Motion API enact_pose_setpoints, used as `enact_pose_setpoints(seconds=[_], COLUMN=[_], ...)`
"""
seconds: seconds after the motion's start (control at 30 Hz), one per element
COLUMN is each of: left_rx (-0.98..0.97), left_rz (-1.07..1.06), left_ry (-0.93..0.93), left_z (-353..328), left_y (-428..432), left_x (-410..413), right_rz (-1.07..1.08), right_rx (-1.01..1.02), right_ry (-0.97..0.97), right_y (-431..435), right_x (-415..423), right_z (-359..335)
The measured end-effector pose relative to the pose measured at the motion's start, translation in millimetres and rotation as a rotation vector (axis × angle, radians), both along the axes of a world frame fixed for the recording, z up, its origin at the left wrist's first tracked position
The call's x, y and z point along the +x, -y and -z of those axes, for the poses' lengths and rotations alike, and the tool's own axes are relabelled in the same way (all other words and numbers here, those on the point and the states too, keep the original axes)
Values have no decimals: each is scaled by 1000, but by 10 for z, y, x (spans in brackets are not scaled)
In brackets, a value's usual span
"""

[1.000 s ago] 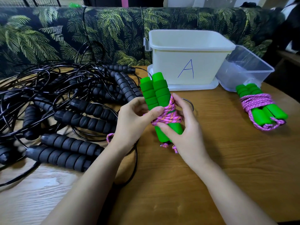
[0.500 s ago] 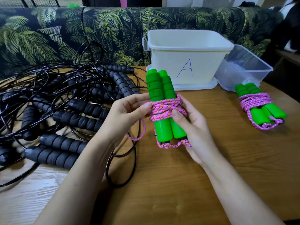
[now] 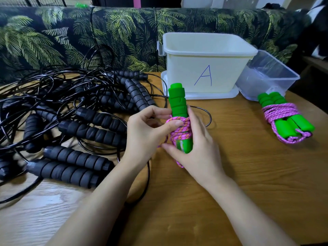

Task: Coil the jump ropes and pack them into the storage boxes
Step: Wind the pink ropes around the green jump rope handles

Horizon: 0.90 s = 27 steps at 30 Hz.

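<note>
A green-handled jump rope [image 3: 177,102] stands upright over the table's middle, its pink cord [image 3: 184,130] wound round the handles. My right hand [image 3: 200,148] grips the lower handles from the right. My left hand [image 3: 147,132] pinches the pink cord at the coil with thumb and fingers. A short loop of cord hangs below the hands. A second green rope bundle [image 3: 285,119], wrapped in pink cord, lies on the table at right. The white box marked "A" [image 3: 204,68] stands behind the held rope, and a clear box [image 3: 269,75] sits tilted beside it.
A tangle of black jump ropes [image 3: 85,128] with ribbed foam handles covers the table's left half, one cord looping under my left forearm. The wooden table [image 3: 248,183] has a curved right edge. A leaf-patterned sofa [image 3: 88,38] runs along the back.
The held rope has turned so only one handle faces me. My left hand has drawn in the loose cord and now pinches it at the coil; my right hand has slid lower.
</note>
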State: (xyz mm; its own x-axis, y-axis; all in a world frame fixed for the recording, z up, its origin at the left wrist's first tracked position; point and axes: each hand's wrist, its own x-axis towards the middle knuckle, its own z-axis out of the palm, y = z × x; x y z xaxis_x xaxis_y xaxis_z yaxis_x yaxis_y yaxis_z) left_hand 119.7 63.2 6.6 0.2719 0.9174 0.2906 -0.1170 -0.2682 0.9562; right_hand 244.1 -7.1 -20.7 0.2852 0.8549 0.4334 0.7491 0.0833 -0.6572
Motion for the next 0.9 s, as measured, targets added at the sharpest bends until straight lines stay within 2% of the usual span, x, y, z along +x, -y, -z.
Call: enact_pose_setpoints(seconds=[0.07,0.2,0.33,0.43,0.53,0.67,0.73,0.9], left_rx=[-16,-45,-136,-285,-293,-252,-248,-300], left_rz=[30,67,60,113,161,30,20,39], left_ry=[12,66,157,150,124,153,141,121], left_z=[-6,-44,-40,-33,-70,-86,-92,-90], left_y=[12,-28,-73,-82,-59,-5,14,-43], left_x=[8,-29,-31,-22,-37,9,21,-36], right_rz=[30,-58,-258,-348,-353,-192,-169,-236], right_rx=[30,189,177,200,167,225,243,181], right_ry=[-65,-183,-505,-632,-632,-259,-192,-484], right_y=[-8,-22,3,36,40,10,-8,-21], right_x=[-2,16,-13,-21,0,13,11,85], right_z=[2,-7,-68,-106,-97,-43,-28,-38])
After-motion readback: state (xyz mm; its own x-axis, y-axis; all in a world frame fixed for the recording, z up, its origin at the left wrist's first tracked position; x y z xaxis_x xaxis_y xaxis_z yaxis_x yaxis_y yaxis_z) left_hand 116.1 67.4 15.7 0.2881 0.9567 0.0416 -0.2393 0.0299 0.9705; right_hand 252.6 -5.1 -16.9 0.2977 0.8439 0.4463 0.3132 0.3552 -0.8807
